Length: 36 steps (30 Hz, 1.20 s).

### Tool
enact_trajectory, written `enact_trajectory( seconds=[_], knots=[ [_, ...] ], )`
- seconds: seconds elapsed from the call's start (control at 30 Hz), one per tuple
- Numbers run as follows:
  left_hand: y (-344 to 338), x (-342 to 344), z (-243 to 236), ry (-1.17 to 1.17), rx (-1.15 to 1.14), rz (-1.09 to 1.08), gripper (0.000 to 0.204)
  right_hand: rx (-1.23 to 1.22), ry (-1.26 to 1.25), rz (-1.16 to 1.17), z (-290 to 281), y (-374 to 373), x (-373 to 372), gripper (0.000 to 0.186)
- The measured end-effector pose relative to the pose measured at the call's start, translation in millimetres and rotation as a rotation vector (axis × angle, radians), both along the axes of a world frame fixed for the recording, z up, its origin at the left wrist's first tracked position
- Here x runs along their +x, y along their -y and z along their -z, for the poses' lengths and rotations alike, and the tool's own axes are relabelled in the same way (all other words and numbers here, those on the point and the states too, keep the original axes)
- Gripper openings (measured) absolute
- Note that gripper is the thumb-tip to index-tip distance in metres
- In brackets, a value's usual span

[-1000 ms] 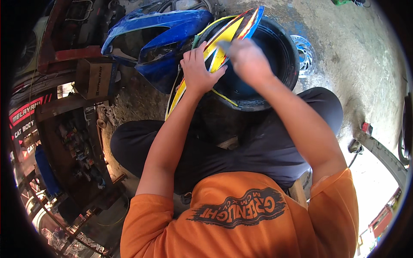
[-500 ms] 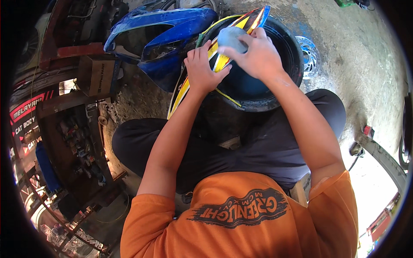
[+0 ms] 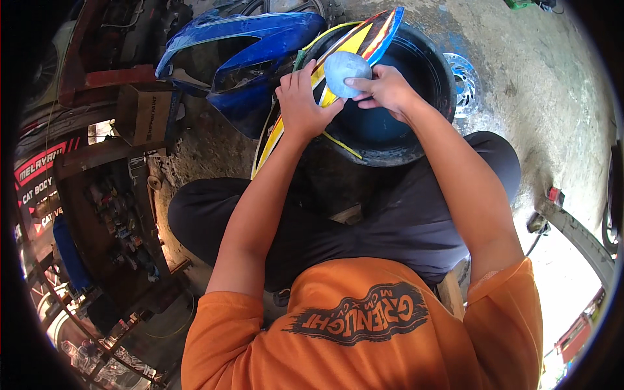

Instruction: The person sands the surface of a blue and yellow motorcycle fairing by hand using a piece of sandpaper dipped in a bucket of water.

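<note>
Disc (image 3: pixel 341 70) between hands (image 3: pixel 302 107), over striped panel (image 3: pixel 355 41)

A round grey disc (image 3: pixel 343 70) overlaps the yellow-striped panel (image 3: pixel 354 43).

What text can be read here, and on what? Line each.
Wording isn't copied out; locations only.
Orange shirt: large dark chest print, legible, upside down in view.
Red-and-dark banner, left: pale lettering, partly legible.
Cardboard box, upper left: dark sideways print, small.
Shelf items: too small to read.
Round grey pad in the right hand: no legible text.
</note>
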<state>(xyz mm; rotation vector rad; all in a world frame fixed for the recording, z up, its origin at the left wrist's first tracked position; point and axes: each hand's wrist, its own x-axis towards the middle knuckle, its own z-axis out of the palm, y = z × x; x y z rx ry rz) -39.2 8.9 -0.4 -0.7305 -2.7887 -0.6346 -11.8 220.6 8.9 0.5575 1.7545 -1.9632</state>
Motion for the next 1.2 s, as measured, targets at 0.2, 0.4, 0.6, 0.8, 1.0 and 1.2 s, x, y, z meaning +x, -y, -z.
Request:
enact_trajectory(
  seconds=[0.2, 0.4, 0.6, 0.8, 1.0, 1.2],
  knots=[
    [1, 1, 0, -0.005, 0.012, -0.013, 0.093, -0.185, 0.102, 0.128, 4, 1, -5, 0.047],
    [-1, 3, -4, 0.015, -0.006, -0.012, 0.09, -0.095, 0.003, 0.066, 5, -3, -1, 0.044],
    [1, 3, -1, 0.022, -0.005, -0.012, 0.092, -0.341, 0.093, 0.103, 6, -2, -1, 0.05],
    [2, 2, -3, 0.029, -0.018, -0.004, 0.092, 0.079, -0.052, -0.098, 9, -5, -1, 0.048],
    [-2, 3, -3, 0.029, -0.021, -0.019, 0.092, 0.123, -0.058, 0.109, 8, -28, -15, 0.042],
    [1, 2, -3, 0.021, -0.01, -0.021, 0.091, 0.202, -0.094, 0.072, -7, -24, -16, 0.039]
  ],
)
